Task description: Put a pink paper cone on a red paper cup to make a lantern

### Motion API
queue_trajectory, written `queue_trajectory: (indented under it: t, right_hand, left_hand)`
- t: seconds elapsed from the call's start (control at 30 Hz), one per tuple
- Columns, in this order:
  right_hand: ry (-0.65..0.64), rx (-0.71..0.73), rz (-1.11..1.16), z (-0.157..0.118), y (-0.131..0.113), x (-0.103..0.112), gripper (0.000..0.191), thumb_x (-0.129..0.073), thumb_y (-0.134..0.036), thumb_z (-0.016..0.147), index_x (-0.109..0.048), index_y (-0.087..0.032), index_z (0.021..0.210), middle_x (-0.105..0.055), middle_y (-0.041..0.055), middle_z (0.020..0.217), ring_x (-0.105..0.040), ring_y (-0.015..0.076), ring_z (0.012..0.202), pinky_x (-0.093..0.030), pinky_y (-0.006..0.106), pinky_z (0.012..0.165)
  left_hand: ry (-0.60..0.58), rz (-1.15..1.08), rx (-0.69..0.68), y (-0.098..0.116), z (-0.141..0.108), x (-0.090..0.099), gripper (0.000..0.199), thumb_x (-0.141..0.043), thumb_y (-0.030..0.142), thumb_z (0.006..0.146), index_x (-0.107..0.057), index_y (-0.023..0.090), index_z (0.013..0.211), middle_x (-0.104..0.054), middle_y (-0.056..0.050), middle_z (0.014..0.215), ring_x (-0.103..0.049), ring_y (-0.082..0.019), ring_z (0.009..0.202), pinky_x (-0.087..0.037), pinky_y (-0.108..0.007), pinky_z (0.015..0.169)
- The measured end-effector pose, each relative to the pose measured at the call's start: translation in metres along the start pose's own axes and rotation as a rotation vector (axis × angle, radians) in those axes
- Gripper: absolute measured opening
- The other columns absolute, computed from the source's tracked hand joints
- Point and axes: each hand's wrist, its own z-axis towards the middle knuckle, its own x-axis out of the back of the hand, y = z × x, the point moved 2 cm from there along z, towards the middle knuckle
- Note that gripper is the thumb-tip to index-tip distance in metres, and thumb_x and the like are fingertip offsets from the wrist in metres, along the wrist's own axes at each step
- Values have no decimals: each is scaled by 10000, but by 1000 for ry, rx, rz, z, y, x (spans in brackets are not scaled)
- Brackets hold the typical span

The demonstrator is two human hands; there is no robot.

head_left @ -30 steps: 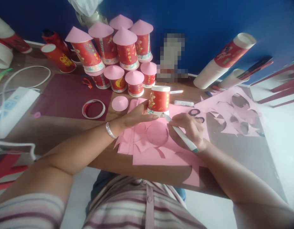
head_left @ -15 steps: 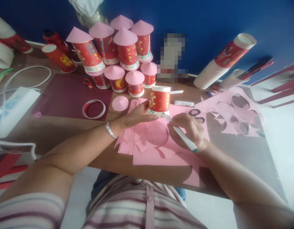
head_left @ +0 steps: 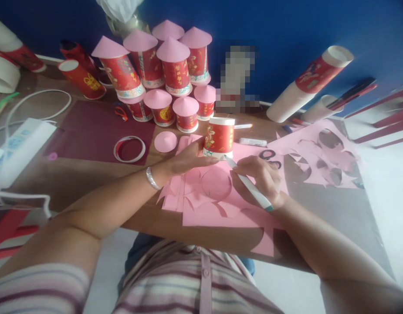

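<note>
One red paper cylinder (head_left: 219, 138), upright, held over pink sheets (head_left: 204, 219) on the counter (head_left: 237, 237). Left hand (head_left: 191, 157) part-curled, gripping its lower left; right hand (head_left: 264, 175) closed around white marker (head_left: 252, 187), tip at bottom band. Pink cone (head_left: 165, 142) left; cone-topped red cylinders (head_left: 175, 74) far left; dark loops (head_left: 261, 154) right.

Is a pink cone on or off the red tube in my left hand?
Off: the red tube in your left hand shows a bare white top rim.

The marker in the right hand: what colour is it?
The marker is mostly white with a green end, best seen in the head view.
</note>
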Motion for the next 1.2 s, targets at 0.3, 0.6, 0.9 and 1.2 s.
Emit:
queue_trajectory:
  t: [0.3, 0.6, 0.9, 1.2]
  right_hand:
    - [-4, 49, 25, -4, 1, -2, 182, -658, -63, 894, -610, -177, 1027, -678, 32, 804, -680, 156, 675, -584, 269, 561]
    - [-7, 41, 30, -2, 1, -2, 189, -653, -61, 898, -607, -188, 1030, -685, 29, 786, -694, 160, 677, -590, 270, 568]
    - [-17, 30, 26, -3, 1, -2, 191, -647, -74, 911, -592, -202, 1041, -675, 18, 795, -693, 155, 686, -578, 269, 570]
    - [-30, 25, 19, -2, 1, -2, 216, -639, -52, 902, -587, -205, 1045, -676, 21, 808, -690, 152, 687, -570, 266, 565]
  left_hand:
    - [4, 6, -26, -2, 1, 0, 588, -808, 455, 830, -610, 219, 1330, -683, -101, 1390, -600, -347, 1366, -476, -546, 1169]
    - [32, 61, -23, -4, 1, 1, 569, -814, 434, 837, -614, 196, 1313, -697, -110, 1373, -626, -339, 1322, -490, -543, 1144]
    - [45, 86, 6, 2, 0, -2, 539, -791, 419, 837, -613, 186, 1289, -705, -91, 1338, -635, -338, 1311, -518, -506, 1118]
    - [49, 75, 14, 0, 0, -1, 548, -807, 414, 833, -602, 191, 1289, -692, -106, 1361, -630, -339, 1320, -514, -531, 1125]
